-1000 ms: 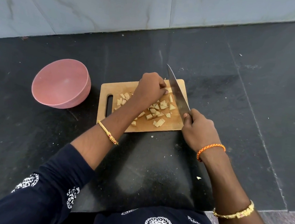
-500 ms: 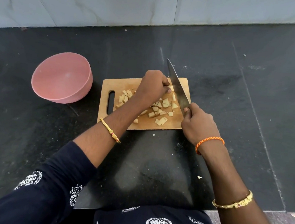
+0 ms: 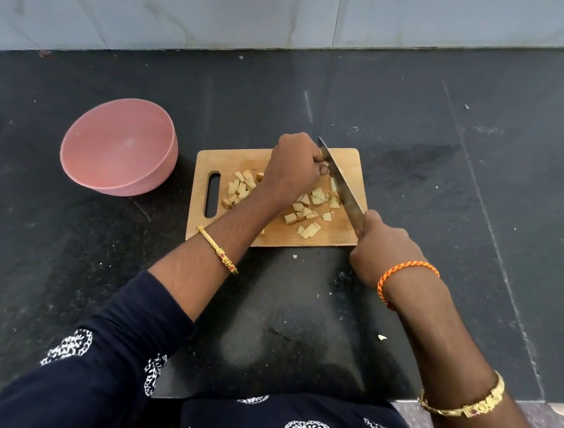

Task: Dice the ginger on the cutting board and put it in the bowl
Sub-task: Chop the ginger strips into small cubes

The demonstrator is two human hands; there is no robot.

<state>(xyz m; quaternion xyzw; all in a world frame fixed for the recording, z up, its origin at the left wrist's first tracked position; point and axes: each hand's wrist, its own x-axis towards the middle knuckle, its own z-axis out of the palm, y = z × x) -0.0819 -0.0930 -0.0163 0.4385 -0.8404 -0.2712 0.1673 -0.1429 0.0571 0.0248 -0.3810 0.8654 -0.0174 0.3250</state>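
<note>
One board (image 3: 273, 237) on the dark desk (image 3: 418, 123); one pink bowl (image 3: 119, 151) to its left, apart. Ginger (image 3: 303, 212) lies diced on the board, pieces too many to count. Your left hand (image 3: 291, 170) is curled over the far pieces, grip unclear. Your right hand (image 3: 383, 250) clamps the one knife (image 3: 341, 185), blade angled across the board.

A dark, speckled stone countertop (image 3: 417, 130) fills most of the view. Behind the countertop, a pale grey marble-veined wall (image 3: 189, 4) is seen, divided by a vertical joint. A thin diagonal seam (image 3: 496, 239) crosses the countertop's right part. Soft light is reflected near the countertop's front edge, where small pale crumbs are scattered.
</note>
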